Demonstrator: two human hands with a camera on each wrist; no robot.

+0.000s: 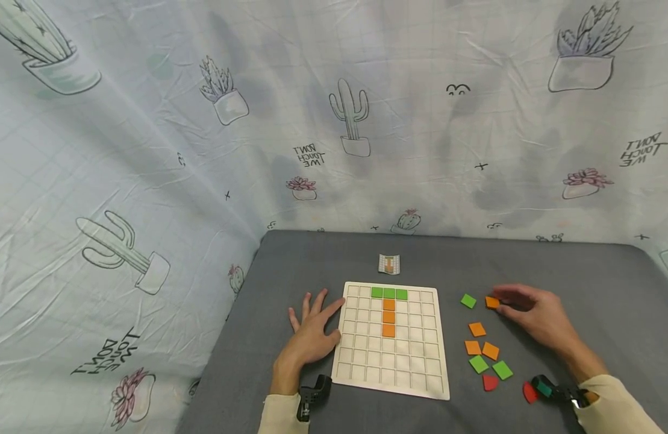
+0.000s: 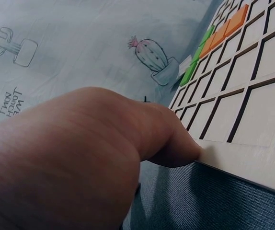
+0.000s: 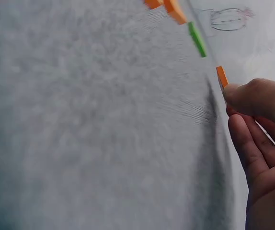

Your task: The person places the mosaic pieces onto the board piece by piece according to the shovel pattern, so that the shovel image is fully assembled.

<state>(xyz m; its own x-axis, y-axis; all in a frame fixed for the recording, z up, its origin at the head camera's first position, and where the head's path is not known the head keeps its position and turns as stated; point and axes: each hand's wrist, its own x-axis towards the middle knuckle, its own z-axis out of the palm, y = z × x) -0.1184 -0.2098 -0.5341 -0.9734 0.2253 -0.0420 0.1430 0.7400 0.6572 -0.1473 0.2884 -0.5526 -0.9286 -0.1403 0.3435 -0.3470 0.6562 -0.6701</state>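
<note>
A pale wooden grid board (image 1: 361, 361) lies on the grey table. Three green square tiles (image 1: 389, 293) form a row in its top cells, and three orange square tiles (image 1: 388, 317) run down below the middle one. My left hand (image 1: 311, 337) rests at the board's left edge with fingers spread, thumb and index fingertip touching the rim; the left wrist view shows the thumb (image 2: 166, 139) on the border. To the right of the board, my right hand (image 1: 540, 313) pinches an orange square tile (image 1: 492, 302) between thumb and fingers, seen nearly edge-on in the right wrist view (image 3: 222, 76).
Right of the board lie loose orange tiles (image 1: 477, 329), green tiles (image 1: 468, 301) and red rounded pieces (image 1: 490, 383), one beside my right wrist strap. Behind the board sits a small printed pattern card (image 1: 389, 264). A cactus-print cloth (image 1: 420, 120) hangs around the table.
</note>
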